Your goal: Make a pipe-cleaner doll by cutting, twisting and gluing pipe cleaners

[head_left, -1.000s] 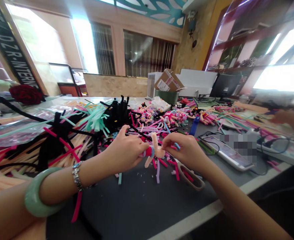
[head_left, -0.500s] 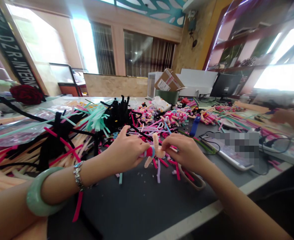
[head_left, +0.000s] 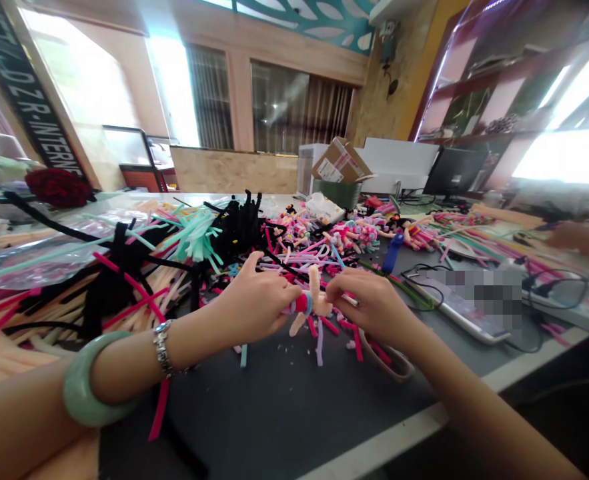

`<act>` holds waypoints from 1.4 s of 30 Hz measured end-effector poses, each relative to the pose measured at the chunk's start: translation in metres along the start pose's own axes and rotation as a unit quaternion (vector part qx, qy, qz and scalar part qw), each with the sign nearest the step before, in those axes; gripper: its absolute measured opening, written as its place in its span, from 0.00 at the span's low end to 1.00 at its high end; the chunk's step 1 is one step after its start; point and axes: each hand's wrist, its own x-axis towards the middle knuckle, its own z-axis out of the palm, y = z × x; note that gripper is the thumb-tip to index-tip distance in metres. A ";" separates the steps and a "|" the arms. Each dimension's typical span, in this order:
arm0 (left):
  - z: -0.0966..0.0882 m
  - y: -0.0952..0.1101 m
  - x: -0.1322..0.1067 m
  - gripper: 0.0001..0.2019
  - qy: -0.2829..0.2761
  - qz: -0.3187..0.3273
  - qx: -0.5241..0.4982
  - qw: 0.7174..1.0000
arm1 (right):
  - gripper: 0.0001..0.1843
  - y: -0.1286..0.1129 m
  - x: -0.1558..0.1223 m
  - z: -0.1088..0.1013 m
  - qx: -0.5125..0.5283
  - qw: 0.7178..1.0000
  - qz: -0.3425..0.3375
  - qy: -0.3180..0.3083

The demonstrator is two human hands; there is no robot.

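Note:
A small pipe-cleaner figure, with a pink and blue body and beige limbs, is held above the table between both hands. My left hand is closed around its body, the index finger raised. At the figure's beige end, the fingertips of my right hand are pinched together; a small shiny metal piece shows by those fingers, its kind unclear. Short pink and lilac pipe-cleaner pieces lie just below. A beige loop rests on the table under my right wrist.
Long beige, black and pink pipe cleaners pile up on the left. Mint ones lie farther back, near many small colourful figures. A partly blurred tablet-like device with cables lies right. Behind stands a cardboard box.
The view has shifted slightly. Both hands keep almost the same hold on the figure, and nothing else visibly differs.

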 end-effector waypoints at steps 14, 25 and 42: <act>0.003 -0.001 -0.001 0.11 0.020 0.008 0.003 1.000 | 0.09 0.002 0.000 0.001 -0.008 1.000 0.002 -0.006; 0.003 -0.002 -0.001 0.10 0.024 0.013 -0.005 1.000 | 0.09 0.002 -0.001 0.001 -0.002 1.000 -0.001 -0.009; 0.003 -0.002 -0.001 0.09 0.005 -0.003 -0.020 1.000 | 0.04 0.003 -0.001 -0.009 -0.004 0.999 0.040 0.037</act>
